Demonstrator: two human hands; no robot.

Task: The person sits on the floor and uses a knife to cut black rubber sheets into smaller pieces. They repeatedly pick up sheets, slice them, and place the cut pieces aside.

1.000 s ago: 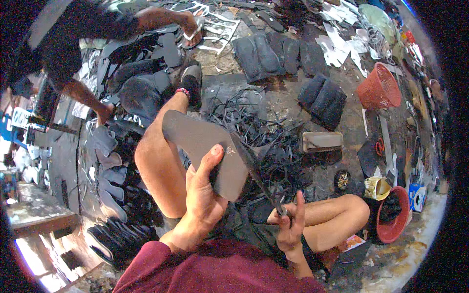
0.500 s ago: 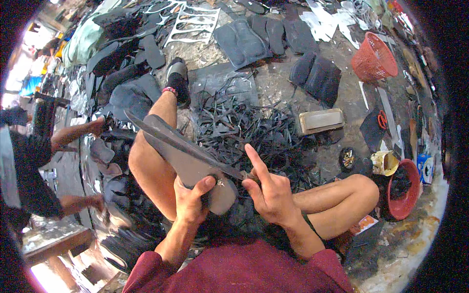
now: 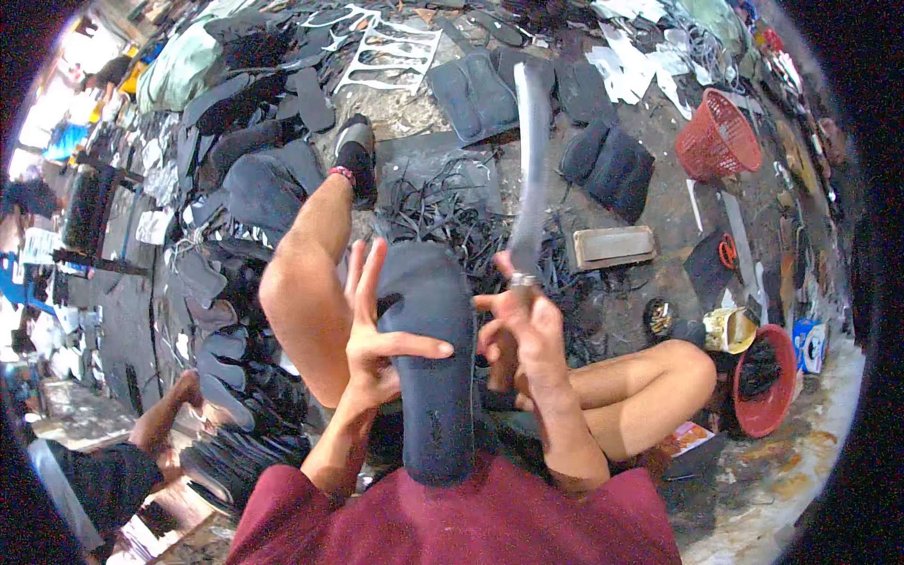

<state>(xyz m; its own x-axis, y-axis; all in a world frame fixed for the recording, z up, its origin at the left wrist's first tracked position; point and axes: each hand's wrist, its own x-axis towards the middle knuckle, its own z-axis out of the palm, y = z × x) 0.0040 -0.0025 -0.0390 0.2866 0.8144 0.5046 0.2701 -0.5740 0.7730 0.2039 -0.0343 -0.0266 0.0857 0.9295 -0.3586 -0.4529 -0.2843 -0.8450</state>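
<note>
Dark sole (image 3: 438,405) sits in front of the maroon shirt (image 3: 452,523), long axis running toward the body, near end at the shirt; left hand (image 3: 375,353) has it, one digit laid across the face, two others spread up along the left edge, grip looks light, probably to steady it with most of the face clear; right hand (image 3: 537,344) is part-curled, some fingers spread toward the sole's right edge, hold closed round the base of a long curved strip (image 3: 533,141); strip is blurred, blade or material, can't tell; it points up and away, likely to keep it off the sole.

Around: black offcuts (image 3: 428,202) heaped on the floor beyond the sole, bent left leg (image 3: 306,278) and folded right leg (image 3: 650,377) hemming the space in; pale-topped block (image 3: 614,247) right of the heap; red basket (image 3: 706,146) and red tub (image 3: 777,414) farther right; dark moulded pads (image 3: 607,169) ahead, strip crossing the view just left of them; co-worker's limb (image 3: 169,414) at lower left, well apart.
</note>
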